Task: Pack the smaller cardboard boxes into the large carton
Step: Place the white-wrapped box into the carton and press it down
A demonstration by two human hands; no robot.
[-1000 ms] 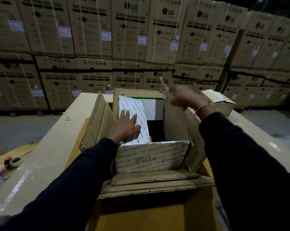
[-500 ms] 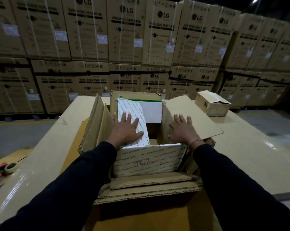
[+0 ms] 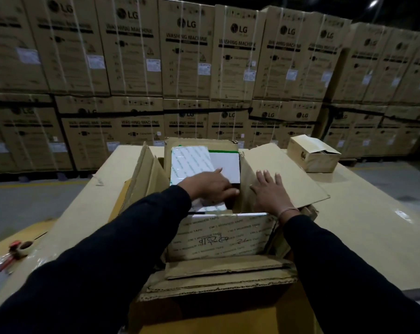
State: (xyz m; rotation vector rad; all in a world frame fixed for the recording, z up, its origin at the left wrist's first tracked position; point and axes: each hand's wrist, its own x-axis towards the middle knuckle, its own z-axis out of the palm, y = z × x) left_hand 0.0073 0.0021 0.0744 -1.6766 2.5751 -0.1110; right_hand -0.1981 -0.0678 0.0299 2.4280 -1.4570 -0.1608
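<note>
Warehouse (stacked washing-machine cartons (image 3: 187,51))

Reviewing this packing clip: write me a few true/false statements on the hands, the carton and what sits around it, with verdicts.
1. The right hand lies flat on the carton's right flap. True.
2. The left hand is outside the carton. False: it reaches inside, onto the white boxes.
3. A small open box sits on the surface to the far right. True.
4. The tape dispenser lies inside the carton. False: it lies on the surface to the left.
5. The carton's flaps are taped shut. False: they stand open.
</note>
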